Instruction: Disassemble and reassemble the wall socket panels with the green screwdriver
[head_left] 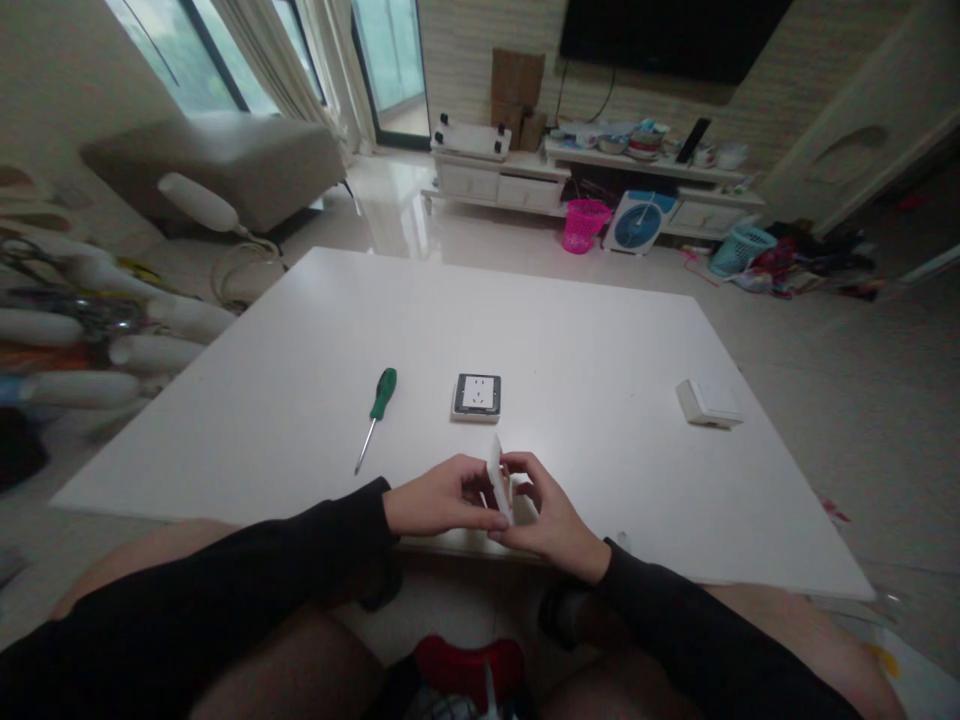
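Head view, the only feed at my end: a thin white plate (pixel 495 468) stands on edge, slightly tilted, between the left hand (pixel 442 495) and the right hand (pixel 550 515), above the near edge of the worktop (pixel 570 320). I judge the step in hand to be a two-handed handling of this plate, and a light grip should serve: thin stuff probably flexes or slips if squeezed, so I'd pinch by the rim, leave the faces uncovered, and let one hand bear the weight while the other turns or feels along it. Near edge close by; a fumble could send the plate over, so I'd rather work it a little farther in. Left hand: partly curled, thumb and fingers closed on the plate from its 9 o'clock side. Right hand: loosely cupped, fingers bent and thumb low, gripping from the 3 o'clock side; exact fingertip contacts hidden from me. Taking the plate as the dial's centre, a socket unit (pixel 478 393) lies face up between 11 and 12, near but touching neither hand. Screwdriver (pixel 384 390) at 10, its green handle toward 1, tip toward 7. White box (pixel 711 402) between 2 and 3, well apart from the right hand.
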